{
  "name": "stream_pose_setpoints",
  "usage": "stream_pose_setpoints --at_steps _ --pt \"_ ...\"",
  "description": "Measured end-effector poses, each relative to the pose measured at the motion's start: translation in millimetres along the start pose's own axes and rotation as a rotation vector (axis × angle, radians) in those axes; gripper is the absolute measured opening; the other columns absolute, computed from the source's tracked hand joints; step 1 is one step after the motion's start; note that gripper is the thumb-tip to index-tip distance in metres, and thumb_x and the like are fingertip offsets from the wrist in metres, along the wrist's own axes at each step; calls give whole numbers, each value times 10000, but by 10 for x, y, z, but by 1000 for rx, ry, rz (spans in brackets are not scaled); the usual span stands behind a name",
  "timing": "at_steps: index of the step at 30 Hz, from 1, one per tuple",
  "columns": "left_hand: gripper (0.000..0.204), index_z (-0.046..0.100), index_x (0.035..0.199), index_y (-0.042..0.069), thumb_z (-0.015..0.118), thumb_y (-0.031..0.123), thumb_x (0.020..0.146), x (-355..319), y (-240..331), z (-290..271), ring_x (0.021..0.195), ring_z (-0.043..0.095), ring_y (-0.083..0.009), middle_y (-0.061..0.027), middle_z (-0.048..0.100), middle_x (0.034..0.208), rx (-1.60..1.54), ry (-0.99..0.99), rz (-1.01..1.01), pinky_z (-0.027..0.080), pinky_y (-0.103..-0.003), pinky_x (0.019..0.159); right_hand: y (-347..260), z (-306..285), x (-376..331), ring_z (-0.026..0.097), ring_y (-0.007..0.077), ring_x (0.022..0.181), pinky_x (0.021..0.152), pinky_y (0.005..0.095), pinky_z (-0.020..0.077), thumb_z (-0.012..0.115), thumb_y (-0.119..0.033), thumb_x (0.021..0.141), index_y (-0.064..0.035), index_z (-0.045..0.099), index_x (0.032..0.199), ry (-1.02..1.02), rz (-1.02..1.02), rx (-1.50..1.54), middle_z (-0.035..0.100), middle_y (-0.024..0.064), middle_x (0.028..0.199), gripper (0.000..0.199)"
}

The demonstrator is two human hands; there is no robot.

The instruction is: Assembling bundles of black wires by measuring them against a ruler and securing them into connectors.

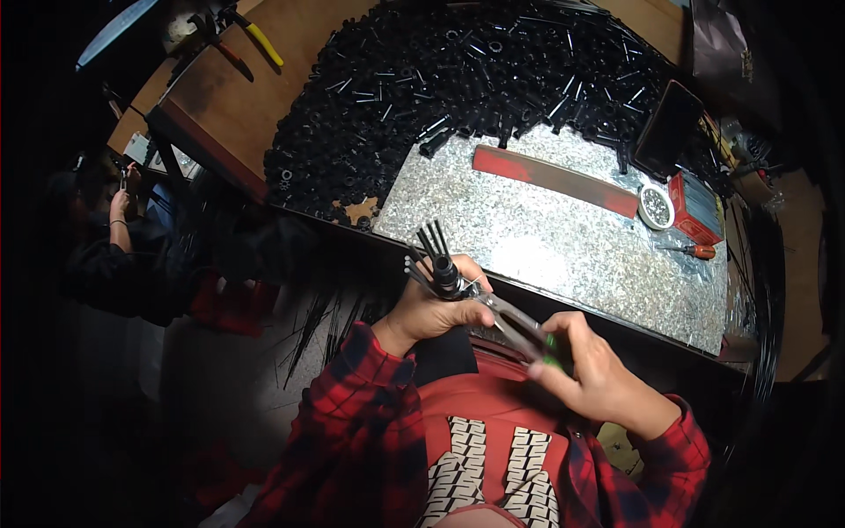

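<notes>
My left hand is closed around a bundle of thin black rods set about a black round hub, which looks like part of an umbrella frame. The hub's open end faces up. In my right hand is a pair of pliers with green on the handles, slightly blurred. The pliers' jaws reach to the hub's side, close to my left thumb; a thin bit of metal shows there. What the jaws grip is too small to make out. Both hands are just off the near edge of the table.
A speckled stone slab carries a red bar, a white bowl of small metal pieces, a red box and a screwdriver. Black parts are heaped behind. A dark phone leans at right. Another person's hand shows far left.
</notes>
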State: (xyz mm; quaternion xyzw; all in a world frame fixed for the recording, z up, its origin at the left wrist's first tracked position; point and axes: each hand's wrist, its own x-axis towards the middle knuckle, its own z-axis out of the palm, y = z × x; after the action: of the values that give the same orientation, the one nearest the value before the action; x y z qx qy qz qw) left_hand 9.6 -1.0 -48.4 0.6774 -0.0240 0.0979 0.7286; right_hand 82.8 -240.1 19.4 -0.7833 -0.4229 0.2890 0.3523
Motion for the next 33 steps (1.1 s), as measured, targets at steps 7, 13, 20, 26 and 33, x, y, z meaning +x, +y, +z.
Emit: stream_pose_setpoints --at_steps 7,13,20,26,33 --pt "499 643 819 43 882 383 543 12 -2 -61 692 552 -74 4 600 765 -204 -98 -76 426 -225 606 72 -59 -30 626 175 614 574 284 498 371 -221 1009 33 516 1001 -285 270 492 645 120 759 292" --pt "470 639 799 33 899 328 541 43 -20 -55 692 583 -115 -30 619 744 4 -115 132 442 -250 597 174 10 4 608 156 521 484 251 476 599 -134 905 -9 466 1016 -573 326 886 626 98 769 214" --pt "558 617 826 44 897 385 485 -6 -26 -65 675 515 -67 26 571 758 -110 52 -38 410 -223 607 206 34 41 582 363 789 709 401 472 616 -92 835 69 471 1111 286 -413 -518 555 229 938 351" --pt "528 625 828 37 879 412 556 58 -98 -130 734 535 -88 8 580 771 -133 -75 67 420 -236 652 412 165 -15 567 200 456 432 274 468 529 -299 946 -1 493 962 -521 453 1247 583 111 681 301" --pt "625 620 809 29 809 549 519 55 -42 -125 711 536 -87 -4 581 777 16 50 57 420 -230 634 85 111 35 631 269 764 667 363 501 641 -121 834 15 440 1140 -13 -5 84 588 135 875 391"
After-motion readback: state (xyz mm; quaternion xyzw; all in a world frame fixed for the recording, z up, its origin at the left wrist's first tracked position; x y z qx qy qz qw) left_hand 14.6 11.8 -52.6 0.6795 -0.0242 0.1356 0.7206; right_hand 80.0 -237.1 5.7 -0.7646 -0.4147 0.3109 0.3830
